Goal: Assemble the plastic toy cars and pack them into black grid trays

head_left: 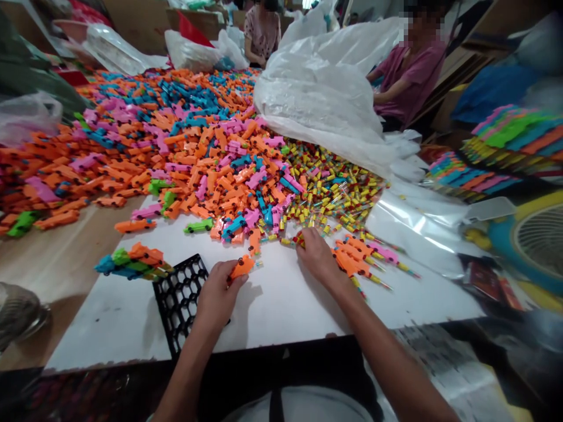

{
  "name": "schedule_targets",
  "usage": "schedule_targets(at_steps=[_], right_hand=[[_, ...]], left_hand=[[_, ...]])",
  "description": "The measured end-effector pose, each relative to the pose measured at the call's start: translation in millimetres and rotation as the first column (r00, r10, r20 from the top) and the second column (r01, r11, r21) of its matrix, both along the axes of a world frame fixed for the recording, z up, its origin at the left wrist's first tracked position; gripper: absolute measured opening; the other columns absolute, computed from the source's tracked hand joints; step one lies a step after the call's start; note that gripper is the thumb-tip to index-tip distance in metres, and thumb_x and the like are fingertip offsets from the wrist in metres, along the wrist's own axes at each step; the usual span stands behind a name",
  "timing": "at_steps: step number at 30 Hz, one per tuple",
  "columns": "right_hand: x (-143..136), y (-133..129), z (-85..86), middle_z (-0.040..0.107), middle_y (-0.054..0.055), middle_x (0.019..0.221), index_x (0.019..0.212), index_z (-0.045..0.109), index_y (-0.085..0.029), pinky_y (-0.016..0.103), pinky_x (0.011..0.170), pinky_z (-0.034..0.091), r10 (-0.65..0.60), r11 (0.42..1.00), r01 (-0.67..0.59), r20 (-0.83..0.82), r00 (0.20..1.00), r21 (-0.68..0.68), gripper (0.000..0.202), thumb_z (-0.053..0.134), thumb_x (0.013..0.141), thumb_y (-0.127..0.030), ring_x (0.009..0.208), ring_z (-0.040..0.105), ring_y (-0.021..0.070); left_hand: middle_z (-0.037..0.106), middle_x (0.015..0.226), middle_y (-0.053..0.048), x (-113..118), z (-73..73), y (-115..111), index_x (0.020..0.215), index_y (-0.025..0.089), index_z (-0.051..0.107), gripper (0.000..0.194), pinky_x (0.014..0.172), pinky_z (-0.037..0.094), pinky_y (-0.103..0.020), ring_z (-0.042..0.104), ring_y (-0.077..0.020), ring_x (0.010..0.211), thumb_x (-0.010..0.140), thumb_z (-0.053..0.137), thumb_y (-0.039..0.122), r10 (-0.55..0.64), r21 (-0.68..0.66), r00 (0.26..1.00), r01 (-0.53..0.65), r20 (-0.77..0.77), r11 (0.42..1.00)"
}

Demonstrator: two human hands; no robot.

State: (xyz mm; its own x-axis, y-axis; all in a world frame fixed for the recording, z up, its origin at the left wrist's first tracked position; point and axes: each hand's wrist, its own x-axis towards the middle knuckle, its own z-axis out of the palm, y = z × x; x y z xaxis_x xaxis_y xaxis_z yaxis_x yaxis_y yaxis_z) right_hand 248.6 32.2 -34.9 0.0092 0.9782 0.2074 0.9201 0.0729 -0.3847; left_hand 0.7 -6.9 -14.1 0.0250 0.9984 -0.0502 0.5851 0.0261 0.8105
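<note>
My left hand (219,293) pinches an orange toy car (243,267) above the white board. Close to that wrist lies a black honeycomb tray (185,299); several toy cars on tubes, one of them blue (105,265), stand at its far left corner. My right hand (315,252) is at the near edge of a pile of small yellow-and-red tubes (338,187), fingers curled down; what they grip is hidden. Just right of it lie orange and pink cars joined to tubes (352,257).
A big heap of coloured toy cars (176,152) fills the table's far side. A large white plastic bag (316,88) rests behind the tubes. At right are stacked finished rows (510,138) and a fan (541,234). Two people (413,76) sit beyond. A glass jar (20,313) stands left.
</note>
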Motion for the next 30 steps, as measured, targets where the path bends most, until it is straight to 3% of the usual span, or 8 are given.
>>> schedule_targets(at_steps=[5, 9, 12, 14, 19, 24, 27, 30], right_hand=[[-2, -10, 10.6, 0.06, 0.007, 0.088, 0.088, 0.059, -0.017, 0.034, 0.08, 0.043, 0.116, 0.992, -0.093, -0.307, 0.945, 0.088, 0.01, 0.051, 0.083, -0.015, 0.087, 0.054, 0.0217], [-12, -33, 33.3, 0.062, 0.003, 0.103, 0.121, 0.056, -0.025, 0.026, 0.073, 0.044, 0.185, 0.935, -0.351, -0.766, 0.616, -0.056, 0.034, 0.057, 0.089, -0.037, 0.083, 0.057, 0.0149], [-22, -46, 37.0, 0.06, 0.0, 0.087, 0.114, 0.061, -0.023, 0.023, 0.065, 0.042, 0.082, 0.805, -0.574, -0.93, 0.357, -0.15, 0.034, 0.06, 0.087, -0.044, 0.072, 0.053, 0.011], [-27, -51, 31.6, 0.055, -0.003, 0.074, 0.102, 0.063, -0.02, 0.021, 0.059, 0.038, -0.003, 0.794, -0.583, -0.96, 0.281, -0.173, 0.031, 0.062, 0.085, -0.046, 0.063, 0.047, 0.0084], [-36, -61, 18.2, 0.047, -0.006, 0.069, 0.097, 0.058, -0.019, 0.02, 0.054, 0.034, -0.068, 0.882, -0.424, -0.945, 0.319, -0.207, 0.031, 0.062, 0.085, -0.047, 0.058, 0.04, 0.0075], [-23, -70, 23.7, 0.055, -0.005, 0.072, 0.102, 0.054, -0.022, 0.022, 0.057, 0.041, -0.029, 0.931, -0.291, -0.838, 0.545, -0.222, 0.025, 0.054, 0.091, -0.044, 0.057, 0.049, 0.0095], [-11, -73, 27.1, 0.065, 0.001, 0.086, 0.097, 0.06, -0.021, 0.026, 0.073, 0.047, 0.163, 0.952, -0.297, -0.695, 0.7, -0.076, 0.018, 0.053, 0.093, -0.037, 0.077, 0.06, 0.0141], [-6, -75, 26.8, 0.068, 0.006, 0.098, 0.105, 0.062, -0.021, 0.029, 0.082, 0.048, 0.334, 0.923, -0.382, -0.574, 0.747, 0.04, 0.017, 0.052, 0.094, -0.03, 0.092, 0.062, 0.0171]], left_hand=[[0.059, 0.075, 0.002, 17, 11.2, -8, 0.094, 0.021, 0.062, 0.026, 0.068, 0.041, -0.028, 0.053, -0.0163, 0.071, 0.077, 0.059, 0.041, -0.006, -0.195, 0.974, 0.051, 0.228, 0.98], [0.051, 0.066, 0.004, 27, 20.9, -15, 0.079, 0.018, 0.058, 0.023, 0.062, 0.038, -0.025, 0.046, -0.0115, 0.062, 0.079, 0.061, 0.041, -0.088, -0.306, 0.832, 0.297, 0.548, 0.904], [0.053, 0.07, 0.001, 32, 21.1, -20, 0.081, 0.016, 0.058, 0.032, 0.058, 0.039, -0.027, 0.047, -0.0108, 0.059, 0.083, 0.058, 0.047, -0.068, -0.366, 0.672, 0.483, 0.738, 0.795], [0.056, 0.071, -0.001, 35, 18.1, -23, 0.088, 0.015, 0.059, 0.035, 0.062, 0.042, -0.028, 0.05, -0.0121, 0.062, 0.086, 0.052, 0.05, -0.066, -0.367, 0.688, 0.463, 0.723, 0.807], [0.063, 0.104, -0.005, 44, 4.1, -29, 0.113, 0.022, 0.055, 0.047, 0.084, 0.049, -0.034, 0.06, -0.0191, 0.095, 0.074, 0.069, 0.044, -0.083, -0.126, 0.902, 0.15, 0.424, 0.981], [0.067, 0.094, -0.002, 44, 2.1, -34, 0.093, 0.023, 0.067, 0.021, 0.084, 0.047, -0.031, 0.061, -0.0181, 0.091, 0.084, 0.059, 0.04, -0.09, 0.021, 0.963, 0.087, 0.253, 0.996], [0.067, 0.088, -0.001, 43, 6.4, -36, 0.091, 0.023, 0.069, 0.019, 0.08, 0.047, -0.028, 0.061, -0.0168, 0.086, 0.084, 0.06, 0.039, -0.117, 0.053, 0.96, 0.107, 0.256, 0.993], [0.067, 0.085, 0.0, 44, 8.7, -38, 0.091, 0.024, 0.069, 0.017, 0.075, 0.047, -0.026, 0.061, -0.0154, 0.082, 0.084, 0.06, 0.037, -0.142, 0.089, 0.959, 0.123, 0.247, 0.988]])
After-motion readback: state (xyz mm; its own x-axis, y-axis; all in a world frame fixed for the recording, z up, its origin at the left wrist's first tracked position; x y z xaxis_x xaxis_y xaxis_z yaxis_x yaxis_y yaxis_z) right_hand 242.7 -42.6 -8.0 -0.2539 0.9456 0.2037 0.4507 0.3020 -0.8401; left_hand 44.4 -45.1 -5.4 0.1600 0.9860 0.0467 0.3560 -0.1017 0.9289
